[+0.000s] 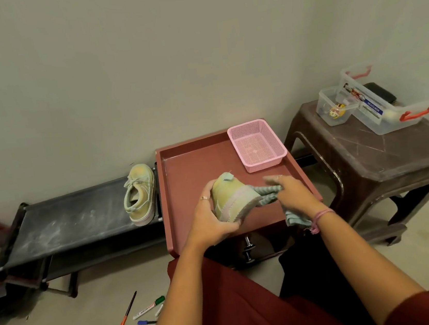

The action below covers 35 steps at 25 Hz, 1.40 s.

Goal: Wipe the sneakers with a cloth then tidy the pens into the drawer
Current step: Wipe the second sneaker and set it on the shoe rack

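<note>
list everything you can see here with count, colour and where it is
sneaker in hand: 1, pale yellow-green, held over the red cabinet top
sneaker on rack: 1, pale yellow-green, right end of the rack
cloth: 1, light green-grey, against the held sneaker's sole
red cabinet: 1, brick red, centre by the wall
pink basket: 1, pink, back right of the cabinet top
shoe rack: 1, black, left of the cabinet
stool: 1, dark brown, right
clear boxes: 2, transparent, on the stool
pens: several, mixed colours, on the floor lower left
left hand: grips the held sneaker
right hand: holds the cloth
</note>
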Available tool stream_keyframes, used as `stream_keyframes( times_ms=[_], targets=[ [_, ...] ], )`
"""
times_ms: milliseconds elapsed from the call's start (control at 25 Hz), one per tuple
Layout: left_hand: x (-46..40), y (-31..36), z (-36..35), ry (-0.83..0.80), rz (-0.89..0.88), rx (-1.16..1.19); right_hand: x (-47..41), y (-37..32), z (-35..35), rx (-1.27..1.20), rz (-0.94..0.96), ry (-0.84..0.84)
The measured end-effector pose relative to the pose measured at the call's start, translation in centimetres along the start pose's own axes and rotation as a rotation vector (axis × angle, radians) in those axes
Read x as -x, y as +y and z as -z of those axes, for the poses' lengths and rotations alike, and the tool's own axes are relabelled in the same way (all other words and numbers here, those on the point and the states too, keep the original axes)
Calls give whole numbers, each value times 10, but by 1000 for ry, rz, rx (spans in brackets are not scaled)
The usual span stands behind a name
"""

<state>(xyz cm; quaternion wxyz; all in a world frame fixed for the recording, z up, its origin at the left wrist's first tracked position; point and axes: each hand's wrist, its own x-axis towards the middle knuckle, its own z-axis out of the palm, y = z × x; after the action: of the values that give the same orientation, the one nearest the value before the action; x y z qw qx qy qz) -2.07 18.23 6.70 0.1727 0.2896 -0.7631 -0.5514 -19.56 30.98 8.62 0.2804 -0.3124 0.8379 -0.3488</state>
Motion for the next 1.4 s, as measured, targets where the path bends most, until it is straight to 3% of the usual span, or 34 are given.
stream_keyframes(
  times_ms=[80,200,240,360,520,680,800,1000,1080,1160,1280,1400],
  targets=[
    [0,4,-1,4,-16,3,6,-15,7,-16,29,113],
    [-4,5,0,-20,8,-27,28,-52,-13,37,244,73],
    [-4,5,0,-12,21,-27,38,-60,-30,120,311,62],
    [1,6,-2,35,47,9,61,-57,-94,562,493,249],
    [5,6,-4,65,62,100,49,-26,-96,869,625,384],
    [6,7,-7,34,78,171,41,-25,-83,756,572,422],
    [7,-3,-2,45,67,165,38,-33,-74,319,459,394],
    [14,-11,10,91,87,111,11,-34,-43,-53,228,-72],
    [14,-10,12,76,84,112,10,-40,-37,-47,206,-171],
    [11,-11,15,64,86,109,19,-52,-41,154,288,-124],
    [8,-15,18,42,75,122,41,-61,-55,654,614,124],
    [7,-16,20,45,81,164,29,-54,-57,900,821,121]
  ],
)
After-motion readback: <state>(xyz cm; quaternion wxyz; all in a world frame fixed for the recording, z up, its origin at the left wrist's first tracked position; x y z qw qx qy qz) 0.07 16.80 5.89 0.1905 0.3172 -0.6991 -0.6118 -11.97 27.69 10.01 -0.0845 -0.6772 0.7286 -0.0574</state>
